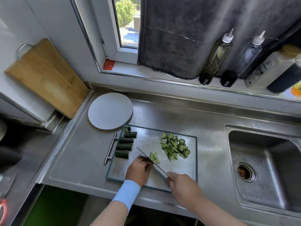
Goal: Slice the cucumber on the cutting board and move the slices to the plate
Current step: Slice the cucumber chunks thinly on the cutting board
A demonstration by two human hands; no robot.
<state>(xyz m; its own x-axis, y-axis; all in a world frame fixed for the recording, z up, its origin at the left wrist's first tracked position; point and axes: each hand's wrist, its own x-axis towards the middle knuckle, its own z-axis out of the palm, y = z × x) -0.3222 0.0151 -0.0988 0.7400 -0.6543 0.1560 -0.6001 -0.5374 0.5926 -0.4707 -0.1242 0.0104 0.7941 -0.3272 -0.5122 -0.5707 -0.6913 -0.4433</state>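
On the steel cutting board lie several uncut cucumber chunks in a column at its left side. A pile of thin slices sits at its right, and a few fresh slices lie beside the knife blade. My right hand grips the knife handle, blade angled across the board. My left hand is curled over a cucumber piece just left of the blade; the piece is mostly hidden. The round white plate stands bare behind the board's left corner.
A sink with a drain lies to the right. Bottles line the windowsill behind. A wooden board leans on the left wall. The steel counter extends left of the cutting board, whose handle juts out there.
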